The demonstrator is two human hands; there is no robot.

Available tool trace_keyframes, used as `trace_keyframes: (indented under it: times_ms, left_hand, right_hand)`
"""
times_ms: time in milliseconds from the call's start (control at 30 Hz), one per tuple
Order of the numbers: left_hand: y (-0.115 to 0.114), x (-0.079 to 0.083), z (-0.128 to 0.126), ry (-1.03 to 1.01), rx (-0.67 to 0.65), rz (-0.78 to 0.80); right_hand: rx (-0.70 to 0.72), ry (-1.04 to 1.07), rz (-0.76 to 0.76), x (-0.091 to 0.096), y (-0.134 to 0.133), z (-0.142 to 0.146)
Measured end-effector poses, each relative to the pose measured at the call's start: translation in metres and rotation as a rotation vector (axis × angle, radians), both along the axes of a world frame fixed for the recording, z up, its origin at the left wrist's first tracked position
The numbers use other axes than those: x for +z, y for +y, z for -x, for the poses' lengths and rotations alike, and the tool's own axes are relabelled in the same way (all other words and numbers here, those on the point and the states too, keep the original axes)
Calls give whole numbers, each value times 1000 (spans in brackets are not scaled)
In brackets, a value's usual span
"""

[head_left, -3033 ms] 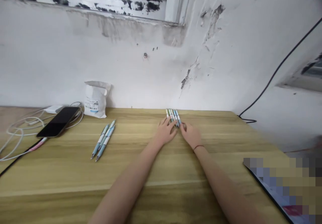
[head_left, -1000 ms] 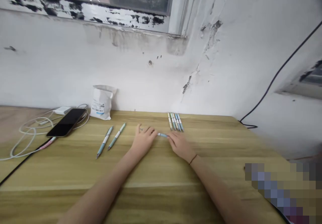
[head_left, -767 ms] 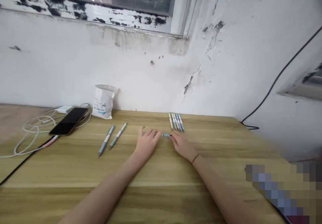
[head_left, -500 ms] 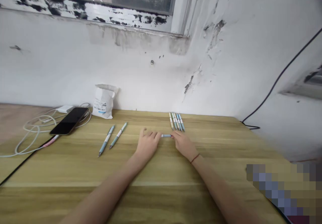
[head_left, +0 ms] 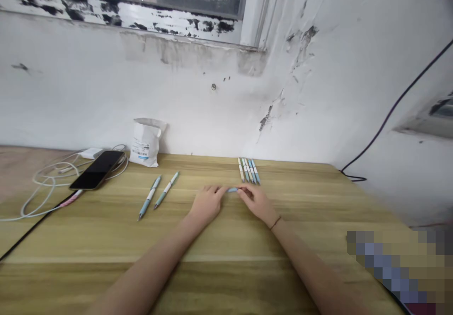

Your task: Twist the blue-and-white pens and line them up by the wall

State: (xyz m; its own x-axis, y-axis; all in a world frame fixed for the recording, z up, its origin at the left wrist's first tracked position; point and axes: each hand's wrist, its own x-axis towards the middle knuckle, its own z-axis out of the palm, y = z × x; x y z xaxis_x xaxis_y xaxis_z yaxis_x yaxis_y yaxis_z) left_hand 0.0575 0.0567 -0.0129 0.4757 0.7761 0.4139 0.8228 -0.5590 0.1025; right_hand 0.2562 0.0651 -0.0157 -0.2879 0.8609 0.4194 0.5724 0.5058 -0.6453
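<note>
My left hand (head_left: 205,204) and my right hand (head_left: 257,203) meet at the middle of the wooden table (head_left: 226,239), both pinched on one light blue pen (head_left: 232,190) that lies crosswise between the fingertips. Only a short piece of that pen shows between the hands. Just beyond my right hand a row of several pens (head_left: 248,170) lies side by side near the wall. Two more blue and white pens (head_left: 157,194) lie loose to the left of my left hand.
A black phone (head_left: 96,169) rests on white cables (head_left: 46,183) at the far left. A small white bag (head_left: 146,142) stands against the wall. A black cable (head_left: 385,116) runs down the right wall. A blurred-out object (head_left: 396,263) sits at the table's right front.
Three seconds ago both hands were at the pen row and three pens lay at the left. Since then one left pen came to the middle, and the hands closed together on it.
</note>
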Motion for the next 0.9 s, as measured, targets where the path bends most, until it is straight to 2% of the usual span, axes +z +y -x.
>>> trace_keyframes:
  times_ms: [133, 333, 600, 733, 900]
  left_hand:
    - [-4, 2, -3, -48, -4, 0]
    - [-5, 2, -5, -28, 90, 58]
    - [-5, -2, -7, -63, 91, -22]
    - [-4, -4, -7, -113, 20, -4]
    - [-5, 0, -6, -111, -61, 0]
  right_hand:
    - [8, 53, 69, -1, 3, -1]
    - [-6, 156, 94, -3, 3, -1]
    - [-15, 18, 60, 1, 0, 3]
    - [1, 71, 12, 0, -2, 5]
    - [-18, 35, 53, 1, -3, 8]
